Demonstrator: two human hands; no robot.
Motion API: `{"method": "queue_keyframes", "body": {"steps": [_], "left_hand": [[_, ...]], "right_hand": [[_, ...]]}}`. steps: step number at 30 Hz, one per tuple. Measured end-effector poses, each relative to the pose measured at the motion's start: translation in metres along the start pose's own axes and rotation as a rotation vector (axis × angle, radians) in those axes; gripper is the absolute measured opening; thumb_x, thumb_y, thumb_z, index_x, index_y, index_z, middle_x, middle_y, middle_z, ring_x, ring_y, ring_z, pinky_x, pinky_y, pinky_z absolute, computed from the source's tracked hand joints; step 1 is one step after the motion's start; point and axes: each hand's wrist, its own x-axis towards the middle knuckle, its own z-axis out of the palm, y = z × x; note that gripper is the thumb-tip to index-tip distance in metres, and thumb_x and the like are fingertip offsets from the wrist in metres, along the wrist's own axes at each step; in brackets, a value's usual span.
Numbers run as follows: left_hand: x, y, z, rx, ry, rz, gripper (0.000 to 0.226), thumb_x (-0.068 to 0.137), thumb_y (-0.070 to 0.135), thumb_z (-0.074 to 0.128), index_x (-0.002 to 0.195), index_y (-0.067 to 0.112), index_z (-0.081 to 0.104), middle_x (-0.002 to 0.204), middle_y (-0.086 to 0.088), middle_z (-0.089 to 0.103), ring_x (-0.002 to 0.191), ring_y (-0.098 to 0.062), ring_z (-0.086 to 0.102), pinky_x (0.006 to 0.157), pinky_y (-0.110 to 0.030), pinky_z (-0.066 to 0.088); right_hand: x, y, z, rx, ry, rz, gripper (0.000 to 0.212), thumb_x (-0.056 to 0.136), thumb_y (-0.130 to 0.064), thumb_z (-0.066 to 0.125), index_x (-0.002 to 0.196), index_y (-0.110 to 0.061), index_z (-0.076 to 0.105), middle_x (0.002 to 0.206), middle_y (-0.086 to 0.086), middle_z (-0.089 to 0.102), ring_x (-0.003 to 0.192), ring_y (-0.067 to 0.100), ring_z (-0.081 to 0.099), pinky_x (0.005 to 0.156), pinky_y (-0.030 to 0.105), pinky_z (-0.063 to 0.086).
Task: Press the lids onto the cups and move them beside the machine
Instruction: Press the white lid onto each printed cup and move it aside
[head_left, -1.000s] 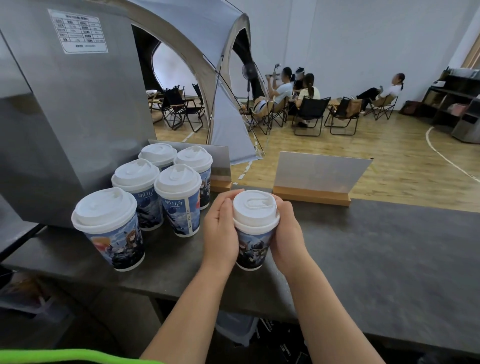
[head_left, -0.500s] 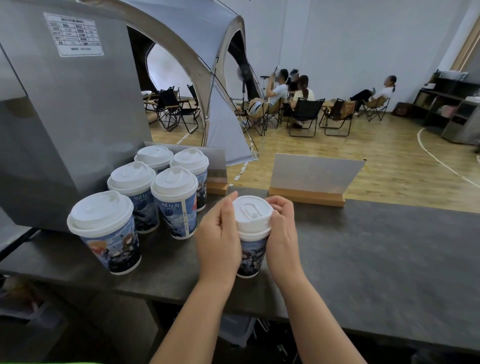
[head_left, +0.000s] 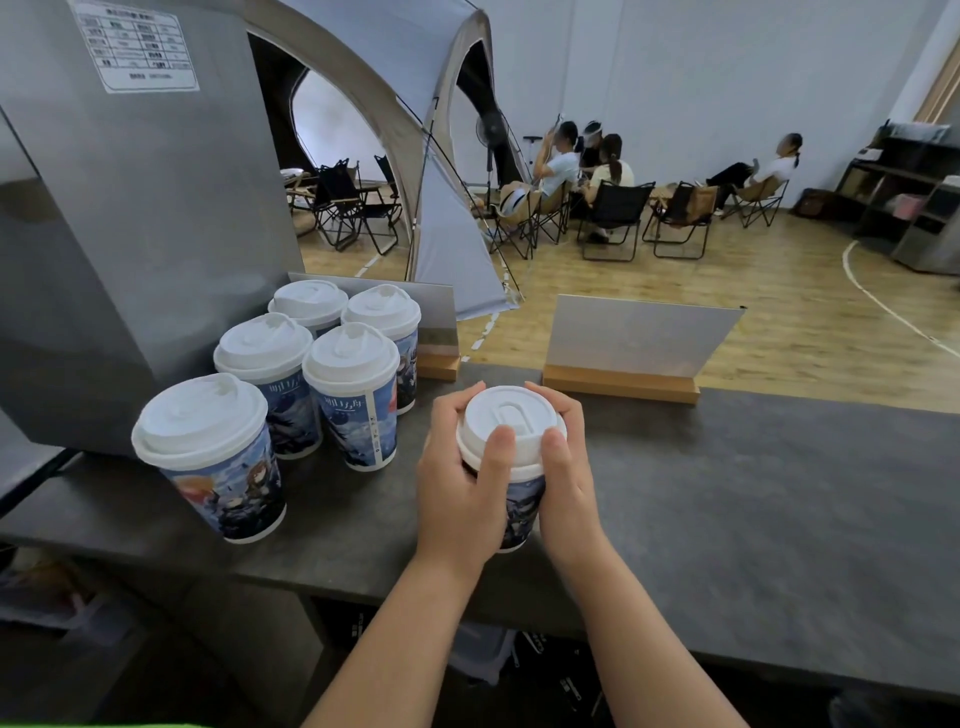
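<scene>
With both the left hand (head_left: 457, 483) and right hand (head_left: 566, 478) wrapped round the cup (head_left: 519, 509) on the counter (head_left: 753, 519), thumbs on its lid (head_left: 506, 421), pressing evenly around the rim should seat it squarely without tipping.

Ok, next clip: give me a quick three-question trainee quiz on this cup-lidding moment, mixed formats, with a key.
1. True or false: both thumbs press down on the white lid of the held cup.
2. How many lidded cups stand beside the grey machine, apart from the hands? A) three B) five C) seven
3. Fill in: the left hand and right hand hold the cup over the dark ____.

Key
1. True: each thumb lies on the near part of the lid, fingers wrapped round the rim.
2. B: five, with the nearest cup standing a little apart from the cluster.
3. Counter.
</scene>
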Motion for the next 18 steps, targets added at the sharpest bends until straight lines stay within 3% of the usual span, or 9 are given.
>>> {"method": "queue_keyframes", "body": {"steps": [6,11,15,18], "left_hand": [[0.003,-0.006,0.004,-0.052,0.038,0.050,0.043,0.096,0.034,0.026,0.118,0.013,0.056,0.108,0.009,0.065,0.105,-0.013,0.062,0.086,-0.034,0.051],[0.004,-0.010,0.003,-0.037,0.043,0.069,0.046,0.096,0.033,0.025,0.118,0.010,0.058,0.109,0.002,0.065,0.106,-0.012,0.061,0.087,-0.032,0.050],[0.004,-0.011,0.003,-0.025,0.027,0.062,0.047,0.096,0.034,0.023,0.120,0.012,0.058,0.112,0.001,0.064,0.108,-0.011,0.060,0.089,-0.031,0.049],[0.001,-0.011,0.004,-0.052,0.035,0.029,0.046,0.097,0.035,0.023,0.122,0.015,0.057,0.114,0.003,0.064,0.110,-0.009,0.059,0.092,-0.033,0.049]], "right_hand": [[0.005,0.004,0.007,-0.027,0.105,-0.097,0.043,0.089,-0.050,0.034,0.114,-0.021,0.054,0.104,-0.008,0.065,0.096,0.011,0.064,0.078,0.026,0.052],[0.011,0.003,0.006,-0.054,0.148,-0.123,0.035,0.089,-0.039,0.035,0.104,-0.016,0.057,0.094,-0.006,0.066,0.088,0.014,0.062,0.073,0.032,0.051],[0.016,-0.003,0.001,-0.047,0.139,-0.082,0.027,0.089,-0.017,0.035,0.097,-0.004,0.057,0.086,-0.007,0.066,0.082,0.010,0.061,0.069,0.024,0.048],[0.008,0.001,0.006,-0.030,0.140,-0.065,0.032,0.095,-0.026,0.033,0.107,-0.009,0.056,0.094,-0.008,0.069,0.088,0.008,0.065,0.074,0.023,0.051]]}}
